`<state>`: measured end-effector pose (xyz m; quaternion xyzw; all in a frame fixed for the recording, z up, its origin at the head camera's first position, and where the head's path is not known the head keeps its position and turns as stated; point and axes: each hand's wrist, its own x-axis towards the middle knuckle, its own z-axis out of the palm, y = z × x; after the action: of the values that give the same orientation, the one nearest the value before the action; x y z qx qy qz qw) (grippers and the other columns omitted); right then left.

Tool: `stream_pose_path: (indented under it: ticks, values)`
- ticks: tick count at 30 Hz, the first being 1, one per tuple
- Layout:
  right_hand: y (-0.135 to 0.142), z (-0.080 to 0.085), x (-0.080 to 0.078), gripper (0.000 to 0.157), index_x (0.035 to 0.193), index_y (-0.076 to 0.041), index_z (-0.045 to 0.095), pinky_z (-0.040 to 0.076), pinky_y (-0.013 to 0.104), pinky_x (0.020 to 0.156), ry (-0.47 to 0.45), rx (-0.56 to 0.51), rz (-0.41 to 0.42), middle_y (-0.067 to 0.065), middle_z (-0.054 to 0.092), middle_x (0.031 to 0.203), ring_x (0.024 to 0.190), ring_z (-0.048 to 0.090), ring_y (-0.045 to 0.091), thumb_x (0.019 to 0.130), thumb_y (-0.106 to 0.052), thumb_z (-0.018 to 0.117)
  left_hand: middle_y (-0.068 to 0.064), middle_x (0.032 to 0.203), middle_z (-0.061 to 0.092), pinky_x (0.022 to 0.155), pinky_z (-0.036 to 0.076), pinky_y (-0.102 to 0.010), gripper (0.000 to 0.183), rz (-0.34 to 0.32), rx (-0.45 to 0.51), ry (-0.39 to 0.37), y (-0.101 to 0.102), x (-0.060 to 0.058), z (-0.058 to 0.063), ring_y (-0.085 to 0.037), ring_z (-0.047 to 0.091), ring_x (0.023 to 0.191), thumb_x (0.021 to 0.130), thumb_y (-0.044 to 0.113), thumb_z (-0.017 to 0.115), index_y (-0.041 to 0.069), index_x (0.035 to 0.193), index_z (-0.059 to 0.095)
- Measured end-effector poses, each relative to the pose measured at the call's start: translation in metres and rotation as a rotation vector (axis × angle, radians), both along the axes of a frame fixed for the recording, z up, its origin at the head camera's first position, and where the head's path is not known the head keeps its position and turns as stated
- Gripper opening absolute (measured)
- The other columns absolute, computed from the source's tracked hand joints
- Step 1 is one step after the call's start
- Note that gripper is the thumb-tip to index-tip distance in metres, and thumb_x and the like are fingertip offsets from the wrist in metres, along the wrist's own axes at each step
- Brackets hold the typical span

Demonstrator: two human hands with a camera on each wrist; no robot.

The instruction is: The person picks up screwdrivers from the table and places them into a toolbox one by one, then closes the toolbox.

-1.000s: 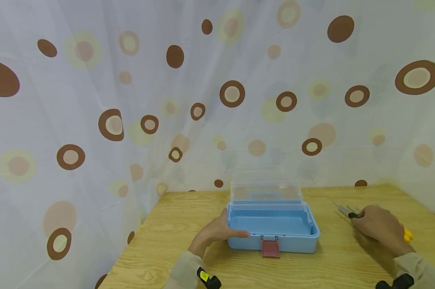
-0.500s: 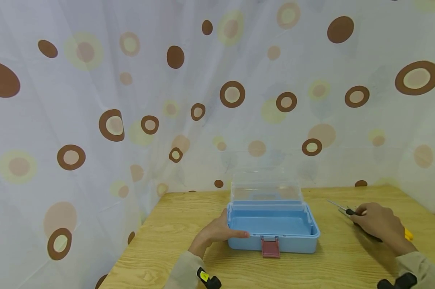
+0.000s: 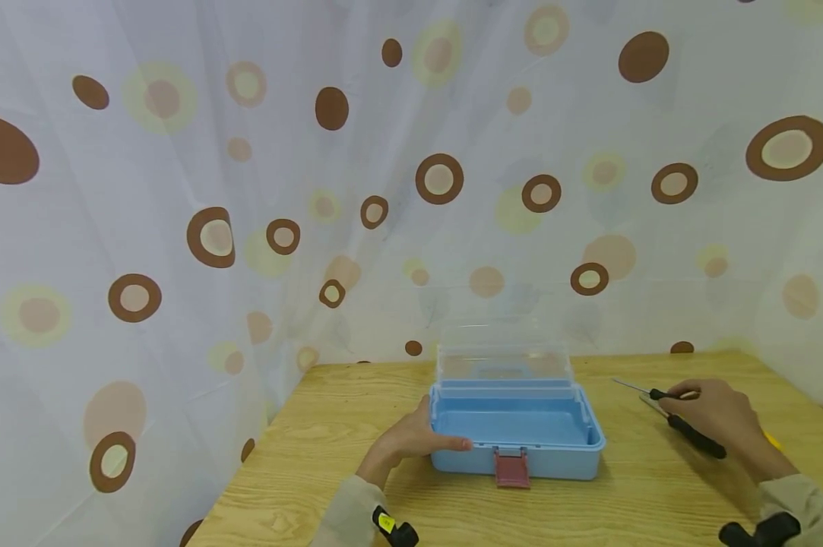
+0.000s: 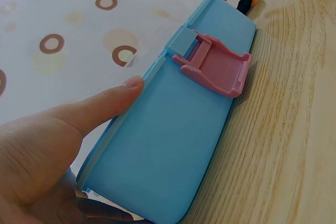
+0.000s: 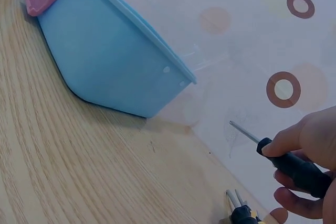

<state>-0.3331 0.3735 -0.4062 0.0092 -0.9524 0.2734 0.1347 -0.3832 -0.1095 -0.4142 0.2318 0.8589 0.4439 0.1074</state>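
A light-blue plastic toolbox (image 3: 452, 460) stands with its clear lid (image 3: 503, 358) raised, its inside bare and its pink latch (image 3: 512, 469) hanging down in front. My left hand (image 3: 414, 434) holds the box's left end, thumb along the front rim and fingers at the side. Off to the right, my right hand (image 3: 715, 414) grips a black-handled screwdriver (image 5: 294, 169). Its shaft points left, and it is raised over the table in the right wrist view. Below that hand lies another black-handled screwdriver (image 3: 697, 437).
A yellow handle (image 3: 771, 442) shows partly behind the right wrist. More screwdriver shafts (image 5: 232, 198) rise at the bottom of the right wrist view. A dotted curtain (image 3: 384, 251) hangs behind the wooden table (image 3: 343, 441).
My right hand has lifted one screwdriver from the group and shifted it slightly up and left, uncovering the black-handled one below. The left hand and box have stayed put.
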Motion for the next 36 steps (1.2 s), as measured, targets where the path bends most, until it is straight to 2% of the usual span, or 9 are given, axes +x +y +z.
stream_pose_path:
  ticks: [7,15,19,23,26,28,32,36]
  values:
    - [-0.004,0.009,-0.001,0.057,0.122,0.009,0.068,0.05,0.058,0.075,-0.062,-0.112,0.014,0.031,0.068,0.112,0.098,0.063,0.05,0.101,-0.044,0.066,-0.017,0.164,0.029,0.109,0.035,-0.061,0.122,0.006,0.005,-0.01,-0.001,0.001,0.003,-0.038,0.039,0.142,0.081,0.045,0.088,0.007,0.166,0.009]
    - [-0.008,0.017,0.001,0.066,0.127,0.007,0.066,0.051,0.053,0.077,-0.104,-0.226,-0.017,0.025,0.069,0.113,0.099,0.064,0.04,0.1,-0.054,0.063,-0.016,0.16,0.033,0.107,0.038,-0.06,0.119,-0.007,0.016,-0.009,0.0,-0.001,0.002,-0.035,0.045,0.136,0.082,0.042,0.088,0.008,0.165,0.01]
    - [-0.01,0.02,0.002,0.069,0.131,0.008,0.064,0.051,0.053,0.079,-0.105,-0.284,-0.015,0.014,0.071,0.105,0.095,0.065,0.033,0.101,-0.054,0.063,-0.016,0.16,0.033,0.107,0.038,-0.059,0.119,-0.01,0.021,-0.01,0.0,-0.001,0.002,-0.036,0.044,0.136,0.082,0.042,0.088,0.008,0.165,0.01]
    - [-0.012,0.02,0.004,0.067,0.131,0.01,0.063,0.053,0.05,0.081,-0.083,-0.341,0.017,0.006,0.071,0.102,0.088,0.064,0.02,0.102,-0.05,0.064,-0.018,0.164,0.027,0.109,0.036,-0.061,0.123,0.009,-0.003,-0.016,0.0,0.0,0.001,-0.039,0.039,0.142,0.081,0.046,0.088,0.008,0.166,0.007]
    - [-0.014,0.021,0.004,0.066,0.131,0.011,0.063,0.055,0.046,0.081,-0.073,-0.375,0.039,0.007,0.071,0.106,0.087,0.063,0.013,0.101,-0.048,0.066,-0.019,0.166,0.025,0.109,0.035,-0.062,0.125,0.02,-0.016,-0.022,0.0,0.001,0.001,-0.041,0.036,0.144,0.081,0.048,0.087,0.007,0.166,0.005]
    - [-0.016,0.022,0.004,0.066,0.132,0.011,0.062,0.054,0.047,0.084,-0.074,-0.388,0.054,0.012,0.07,0.112,0.088,0.063,0.011,0.101,-0.047,0.066,-0.02,0.166,0.024,0.109,0.035,-0.062,0.125,0.024,-0.025,-0.024,0.0,0.001,0.001,-0.042,0.035,0.145,0.081,0.049,0.087,0.007,0.166,0.005]
    - [-0.021,0.026,0.005,0.064,0.133,0.011,0.061,0.051,0.055,0.09,-0.079,-0.406,0.092,0.02,0.067,0.122,0.094,0.065,0.013,0.102,-0.044,0.067,-0.02,0.166,0.023,0.109,0.036,-0.062,0.126,0.026,-0.031,-0.025,-0.001,0.001,0.001,-0.042,0.035,0.145,0.082,0.05,0.086,0.008,0.166,0.004]
    - [-0.028,0.028,0.005,0.06,0.132,0.009,0.064,0.053,0.05,0.088,-0.076,-0.403,0.12,0.018,0.068,0.122,0.097,0.065,0.014,0.102,-0.043,0.068,-0.019,0.166,0.023,0.109,0.035,-0.062,0.125,0.019,-0.025,-0.021,-0.001,0.0,0.0,-0.042,0.035,0.145,0.082,0.049,0.086,0.008,0.166,0.004]
